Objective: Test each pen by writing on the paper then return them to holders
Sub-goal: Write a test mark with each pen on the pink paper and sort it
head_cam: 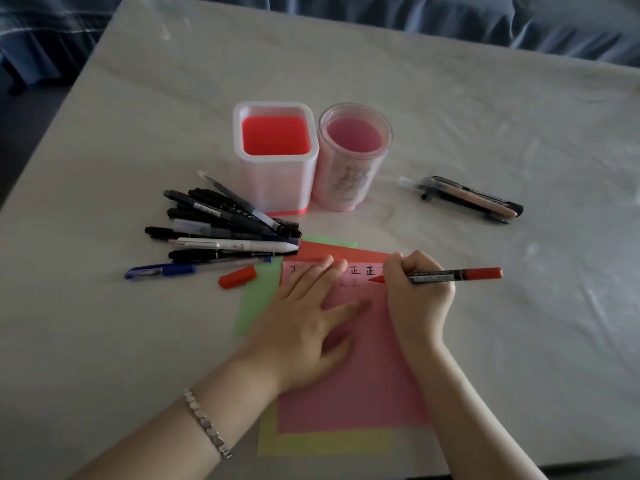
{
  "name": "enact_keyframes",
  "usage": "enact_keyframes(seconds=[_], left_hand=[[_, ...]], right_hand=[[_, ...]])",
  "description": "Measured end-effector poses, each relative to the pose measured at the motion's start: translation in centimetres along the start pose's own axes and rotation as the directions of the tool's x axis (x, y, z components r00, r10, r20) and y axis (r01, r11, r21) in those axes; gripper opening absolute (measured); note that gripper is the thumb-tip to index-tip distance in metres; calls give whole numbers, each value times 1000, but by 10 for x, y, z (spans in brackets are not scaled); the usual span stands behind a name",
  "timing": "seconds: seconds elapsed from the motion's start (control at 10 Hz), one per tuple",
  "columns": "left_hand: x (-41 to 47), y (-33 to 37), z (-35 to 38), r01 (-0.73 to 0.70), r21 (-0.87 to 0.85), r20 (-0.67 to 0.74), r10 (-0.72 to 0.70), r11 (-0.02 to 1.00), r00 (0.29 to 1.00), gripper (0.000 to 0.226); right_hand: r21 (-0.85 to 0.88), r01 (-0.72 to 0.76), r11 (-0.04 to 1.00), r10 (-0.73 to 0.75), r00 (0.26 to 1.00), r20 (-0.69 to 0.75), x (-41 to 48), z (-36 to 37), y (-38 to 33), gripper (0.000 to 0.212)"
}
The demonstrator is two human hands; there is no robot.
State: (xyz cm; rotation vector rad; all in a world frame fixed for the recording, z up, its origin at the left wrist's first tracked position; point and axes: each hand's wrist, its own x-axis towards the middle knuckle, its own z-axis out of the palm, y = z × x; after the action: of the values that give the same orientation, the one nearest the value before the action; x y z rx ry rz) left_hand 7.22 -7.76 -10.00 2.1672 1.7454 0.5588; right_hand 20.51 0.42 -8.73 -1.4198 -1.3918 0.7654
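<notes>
**Red marker on the pink sheet, cap off to the side**

Head view: the right grip, a bare hand in the lower middle of the frame, is curled round the red marker low on its barrel. The tip touches the pink paper beside a row of written characters. The left grip lies flat with straight fingers on the same sheet and holds nothing. The marker's red cap lies on the table just left of the stacked sheets.

The marker looks light and stiff, with a smooth plastic barrel. A pinch close to the tip probably suits writing, while a hold at mid-barrel would likely serve better for capping and dropping it in. The paper is thin and would likely slide on the table, so it probably needs the flat hand pinning it.

A pile of pens sits at centre left. Above the centre of the frame the square holder and round holder stand just beside each other with no pens in them. Both seem light enough to tip if knocked. A few more pens lie well apart at the right.
</notes>
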Motion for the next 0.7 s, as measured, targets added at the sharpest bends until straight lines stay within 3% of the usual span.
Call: enact_keyframes(seconds=[0.7], left_hand=[[0,2,-1,11,4,11,-11,1000,1000,42]], right_hand=[[-21,48,999,-47,998,29,0,1,4,34]])
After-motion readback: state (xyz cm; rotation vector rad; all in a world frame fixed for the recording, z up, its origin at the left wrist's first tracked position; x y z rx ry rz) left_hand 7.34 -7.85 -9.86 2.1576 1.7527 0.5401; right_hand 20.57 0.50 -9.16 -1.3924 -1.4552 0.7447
